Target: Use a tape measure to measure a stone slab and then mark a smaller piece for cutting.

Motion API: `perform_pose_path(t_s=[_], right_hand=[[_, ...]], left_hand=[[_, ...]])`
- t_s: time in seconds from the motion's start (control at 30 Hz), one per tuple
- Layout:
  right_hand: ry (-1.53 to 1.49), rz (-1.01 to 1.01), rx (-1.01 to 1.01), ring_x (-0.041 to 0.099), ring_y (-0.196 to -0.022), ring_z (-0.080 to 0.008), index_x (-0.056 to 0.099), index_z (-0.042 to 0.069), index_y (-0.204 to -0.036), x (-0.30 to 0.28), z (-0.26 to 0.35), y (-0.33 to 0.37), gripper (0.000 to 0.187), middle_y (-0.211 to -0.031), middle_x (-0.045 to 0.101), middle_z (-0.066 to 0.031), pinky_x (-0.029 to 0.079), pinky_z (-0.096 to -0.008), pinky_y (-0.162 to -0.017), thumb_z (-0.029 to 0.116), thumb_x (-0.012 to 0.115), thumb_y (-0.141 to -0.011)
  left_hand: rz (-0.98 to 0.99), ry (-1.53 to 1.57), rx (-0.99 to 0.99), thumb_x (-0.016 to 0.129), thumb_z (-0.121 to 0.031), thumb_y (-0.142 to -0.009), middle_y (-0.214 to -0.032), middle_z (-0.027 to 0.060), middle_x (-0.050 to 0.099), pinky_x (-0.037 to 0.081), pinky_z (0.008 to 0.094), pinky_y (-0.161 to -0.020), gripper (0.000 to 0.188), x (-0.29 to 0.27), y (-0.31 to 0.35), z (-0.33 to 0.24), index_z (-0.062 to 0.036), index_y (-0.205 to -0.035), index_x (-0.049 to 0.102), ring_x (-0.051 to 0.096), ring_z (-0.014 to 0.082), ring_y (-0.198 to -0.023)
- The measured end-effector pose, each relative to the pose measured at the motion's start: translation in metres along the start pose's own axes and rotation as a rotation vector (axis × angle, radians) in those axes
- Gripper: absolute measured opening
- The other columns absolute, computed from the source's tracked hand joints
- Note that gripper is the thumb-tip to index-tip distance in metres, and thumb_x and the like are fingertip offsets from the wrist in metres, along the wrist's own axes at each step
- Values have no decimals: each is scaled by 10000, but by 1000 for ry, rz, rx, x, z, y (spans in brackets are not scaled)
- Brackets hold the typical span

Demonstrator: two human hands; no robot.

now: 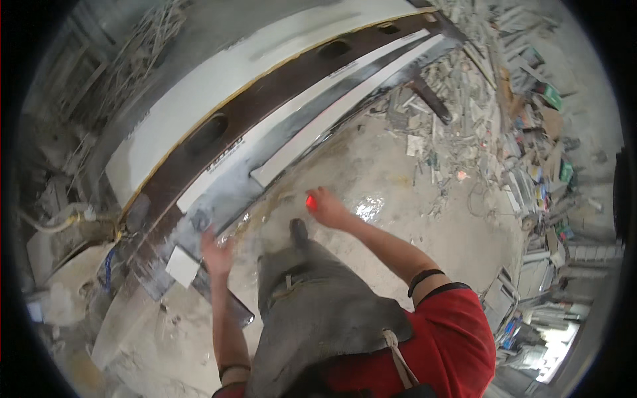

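Pale, dusty floor with wet, shining patches stretches beneath the person; broken scraps are heaped along its right side; a long dark brown bench runs diagonally from the lower left toward the upper right, a broad white sheet with a yellow edge lying beyond it. Two long white strips lie lengthwise on the bench, the farther strip bearing dark print, the nearer strip along the near edge; greyish wet smears show between them. Near the bench's lower left end lies a white square piece; the left hand is just to its right, blurred, its fingers apart and loosely open, with nothing seen in its hold; whether it touches the bench, I cannot tell. The right hand is over the floor, well apart from the left; its fingers are curled around a small bright red thing, whose kind I cannot tell. Grey apron and red shirt fill the lower middle.
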State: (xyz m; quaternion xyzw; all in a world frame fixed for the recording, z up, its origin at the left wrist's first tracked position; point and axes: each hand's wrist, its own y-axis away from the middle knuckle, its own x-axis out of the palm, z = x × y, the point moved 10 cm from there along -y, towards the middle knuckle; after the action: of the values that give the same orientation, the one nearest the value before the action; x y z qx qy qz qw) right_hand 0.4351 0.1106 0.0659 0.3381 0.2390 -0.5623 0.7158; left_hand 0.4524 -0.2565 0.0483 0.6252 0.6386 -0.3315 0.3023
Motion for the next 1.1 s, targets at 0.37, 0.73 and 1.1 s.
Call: perform_pose_path(t_s=[0.37, 0.73, 1.1], right_hand=[[292, -170, -292, 589, -999, -369, 617, 54, -1057, -63, 29, -161, 356, -1025, 607, -182, 482, -479, -865, 242, 719, -771], [435, -159, -521, 482, -1204, -285, 495, 71, -1307, -55, 44, -204, 733, -1270, 531, -147, 379, -420, -1008, 487, 755, -762], [-1802, 154, 674, 632, -650, -229, 597, 39, -911, -118, -135, -204, 544, -762, 621, -109, 532, -357, -596, 580, 544, -939]], left_hand=[[94, -201, 108, 699, -232, -810, -1226, 178, 568, 405, 471, -1013, 533, 98, -120, -121, -54, -1291, 553, 511, 374, -1157], [128, -304, 69, 611, -150, -875, -920, 145, 599, 436, 468, -886, 104, 131, -130, -124, -47, -882, 609, 565, 346, -945], [664, 837, 229, 556, -86, -973, -1041, 118, 616, 478, 295, -857, 120, 121, -236, -439, 14, -1037, 572, 599, 175, -992]])
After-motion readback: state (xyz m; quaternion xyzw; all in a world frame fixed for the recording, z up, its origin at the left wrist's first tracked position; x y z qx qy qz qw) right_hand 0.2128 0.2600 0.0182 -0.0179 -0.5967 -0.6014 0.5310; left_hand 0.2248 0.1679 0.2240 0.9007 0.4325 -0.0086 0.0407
